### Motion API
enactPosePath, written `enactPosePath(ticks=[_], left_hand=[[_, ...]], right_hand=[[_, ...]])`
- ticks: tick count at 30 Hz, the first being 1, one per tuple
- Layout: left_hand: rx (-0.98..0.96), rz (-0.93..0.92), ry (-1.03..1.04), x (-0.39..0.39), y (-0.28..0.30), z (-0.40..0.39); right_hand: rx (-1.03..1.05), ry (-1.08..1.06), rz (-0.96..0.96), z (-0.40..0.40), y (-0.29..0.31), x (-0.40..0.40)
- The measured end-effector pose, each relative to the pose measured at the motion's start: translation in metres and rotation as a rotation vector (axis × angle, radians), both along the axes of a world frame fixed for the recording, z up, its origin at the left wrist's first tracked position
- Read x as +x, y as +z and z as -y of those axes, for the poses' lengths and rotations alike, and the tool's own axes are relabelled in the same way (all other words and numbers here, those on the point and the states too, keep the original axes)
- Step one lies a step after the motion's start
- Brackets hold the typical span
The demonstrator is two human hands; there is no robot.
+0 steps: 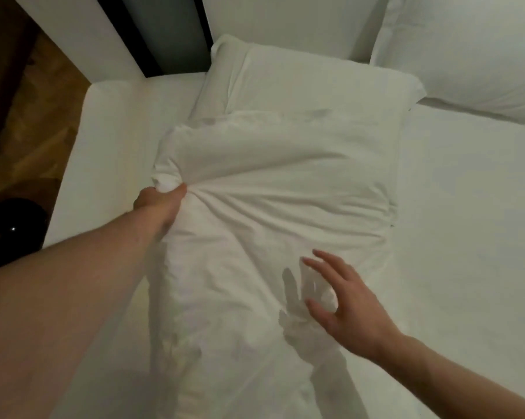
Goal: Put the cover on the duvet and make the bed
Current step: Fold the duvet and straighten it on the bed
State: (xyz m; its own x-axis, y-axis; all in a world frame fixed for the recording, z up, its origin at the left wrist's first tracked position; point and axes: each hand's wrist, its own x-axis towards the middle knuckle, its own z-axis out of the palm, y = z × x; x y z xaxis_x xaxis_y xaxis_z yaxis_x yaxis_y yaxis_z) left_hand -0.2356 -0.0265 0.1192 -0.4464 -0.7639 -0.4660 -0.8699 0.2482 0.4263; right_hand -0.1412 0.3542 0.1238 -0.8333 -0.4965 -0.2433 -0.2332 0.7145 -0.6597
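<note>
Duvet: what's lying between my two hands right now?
Only wrinkled duvet lies between the gripping left hand and the open right hand, in the head view.

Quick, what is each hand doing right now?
Left hand: gripping a bunched corner of the white duvet.
Right hand: open, fingers spread above the duvet, holding nothing.

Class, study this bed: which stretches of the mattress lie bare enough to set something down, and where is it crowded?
Bare sheet lies right of the bunched duvet, below the far right pillow. A narrower strip runs between the duvet and the bed's left edge. The middle is crowded: the left hand grips the duvet, the right hand hovers open, and a pillow sits above.
</note>
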Motion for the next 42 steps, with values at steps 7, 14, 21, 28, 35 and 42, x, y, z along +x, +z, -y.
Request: enactPosePath(ticks=[7,14,21,28,35,42], left_hand=[[-0.509,-0.341,-0.579,-0.052,0.031,-0.044],[-0.438,-0.049,-1.113,-0.050,-0.004,-0.076],[-0.228,0.182,-0.976,-0.083,-0.036,-0.054],[-0.292,0.117,-0.926,-0.108,-0.129,-0.056],[-0.489,-0.044,-0.967,-0.107,-0.221,-0.059],[-0.500,-0.010,-0.957,-0.118,-0.240,-0.059]], right_hand=[[0.167,-0.338,-0.041,0.024,-0.009,-0.134],[0.277,-0.251,-0.107,0.041,-0.030,-0.155],[0.315,-0.254,0.020,0.027,-0.045,-0.203],[0.315,-0.286,0.029,0.047,-0.133,-0.213],[0.315,-0.297,-0.087,0.056,-0.233,-0.193],[0.301,-0.299,-0.052,0.058,-0.256,-0.207]])
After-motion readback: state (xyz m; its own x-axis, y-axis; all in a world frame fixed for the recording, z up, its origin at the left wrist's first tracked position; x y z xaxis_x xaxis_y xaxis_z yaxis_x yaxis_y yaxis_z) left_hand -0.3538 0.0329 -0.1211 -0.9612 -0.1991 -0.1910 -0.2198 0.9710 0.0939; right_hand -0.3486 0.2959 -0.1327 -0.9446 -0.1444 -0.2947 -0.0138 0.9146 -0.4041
